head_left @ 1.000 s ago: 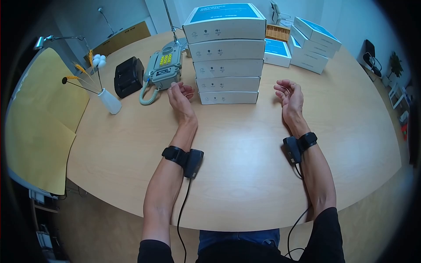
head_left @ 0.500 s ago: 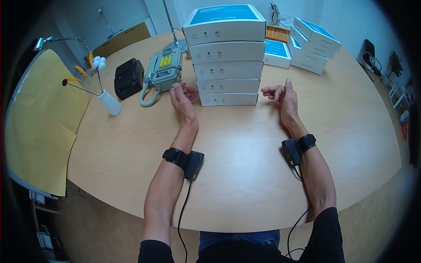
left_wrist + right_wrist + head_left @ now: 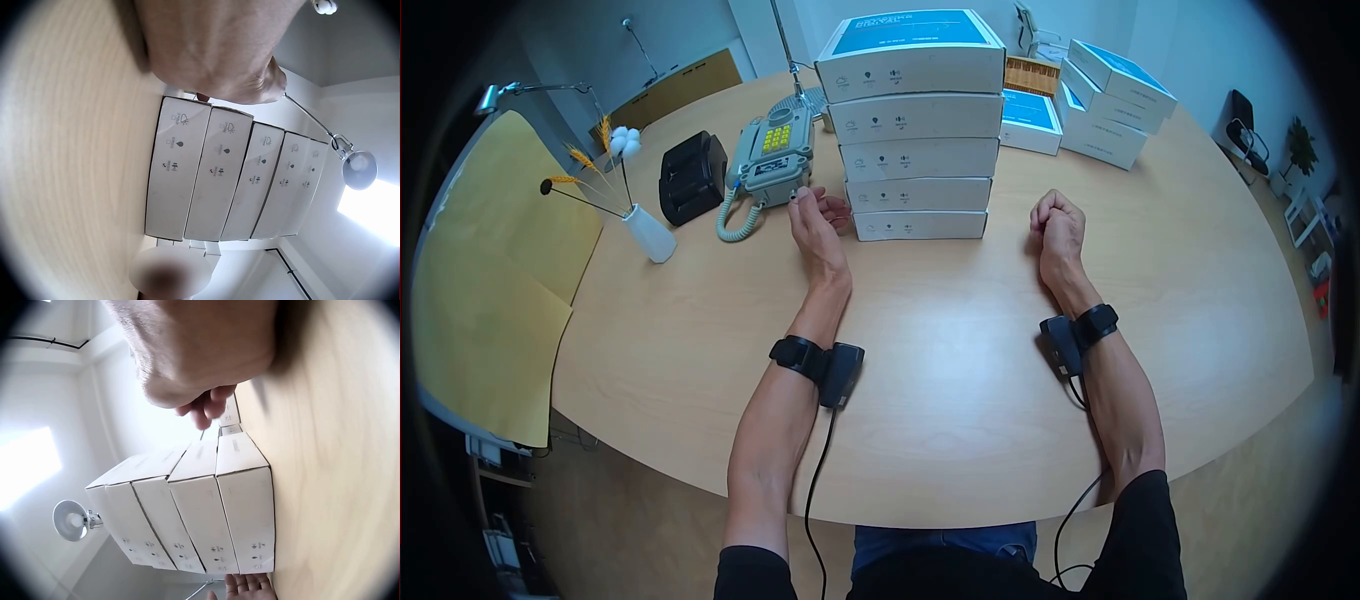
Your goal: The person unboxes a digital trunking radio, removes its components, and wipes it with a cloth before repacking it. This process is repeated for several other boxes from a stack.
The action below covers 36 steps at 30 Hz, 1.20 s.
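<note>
A tall stack of white boxes [image 3: 915,158] with blue tops stands upright on the table between my hands. My left hand [image 3: 818,222] rests on its side left of the stack, fingers relaxed and slightly bent, the tips right by the lower boxes. On the other side, my right hand [image 3: 1060,232] is curled into a fist, a gap away from the stack, with nothing visible in it. The right wrist view shows its bent fingers [image 3: 201,412] above the boxes [image 3: 244,506]. The left wrist view has the box fronts [image 3: 178,169] with small printed icons.
A grey-green telephone [image 3: 775,150] with yellow keys is just beyond my left hand, beside a black device [image 3: 694,178] and a white vase [image 3: 650,234] of dried stems. More white boxes [image 3: 1105,130] sit at the back right. Cables hang from both wrist cameras.
My right hand first extended its fingers toward the stack with the thumb up, then drew them back and curled them into a fist. My left hand moved slightly closer to the boxes.
</note>
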Motion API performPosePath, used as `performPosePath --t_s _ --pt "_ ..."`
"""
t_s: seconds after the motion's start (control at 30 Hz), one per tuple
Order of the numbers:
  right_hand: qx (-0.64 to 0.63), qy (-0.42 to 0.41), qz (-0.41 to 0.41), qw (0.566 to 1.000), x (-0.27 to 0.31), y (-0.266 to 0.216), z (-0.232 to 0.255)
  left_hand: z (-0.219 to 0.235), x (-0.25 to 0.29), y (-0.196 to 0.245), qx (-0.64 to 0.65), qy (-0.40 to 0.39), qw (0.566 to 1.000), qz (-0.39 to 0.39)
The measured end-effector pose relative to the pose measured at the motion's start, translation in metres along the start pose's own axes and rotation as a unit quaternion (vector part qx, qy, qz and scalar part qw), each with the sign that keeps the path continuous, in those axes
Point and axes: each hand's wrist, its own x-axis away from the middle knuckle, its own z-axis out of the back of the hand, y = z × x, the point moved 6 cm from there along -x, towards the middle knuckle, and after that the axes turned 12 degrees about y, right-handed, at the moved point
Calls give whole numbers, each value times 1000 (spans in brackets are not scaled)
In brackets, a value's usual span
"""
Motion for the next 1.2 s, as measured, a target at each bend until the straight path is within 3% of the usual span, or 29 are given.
performPosePath --t_s 0.07,0.13,0.27,0.33,0.67,1.07,1.2 --pt "-4 -26 -5 1000 0 1 0 0 0 0 -2 -1 1000 -2" --pt "-57 50 -53 996 16 -20 -10 0 1 0 -1 -2 1000 -1" --pt "-43 94 -57 993 21 -22 -16 0 2 1 -6 -1 1000 6" --pt "10 38 3 999 18 -23 -16 1 0 -1 -5 -2 1000 7" --pt "1 32 -27 999 16 -15 -13 0 0 -3 -6 -2 1000 13" --pt "67 -54 -28 996 23 -24 -25 -1 1 -2 -15 -7 1000 14" --pt "70 -94 10 993 18 -12 -29 -1 0 -3 -22 -6 1000 12"
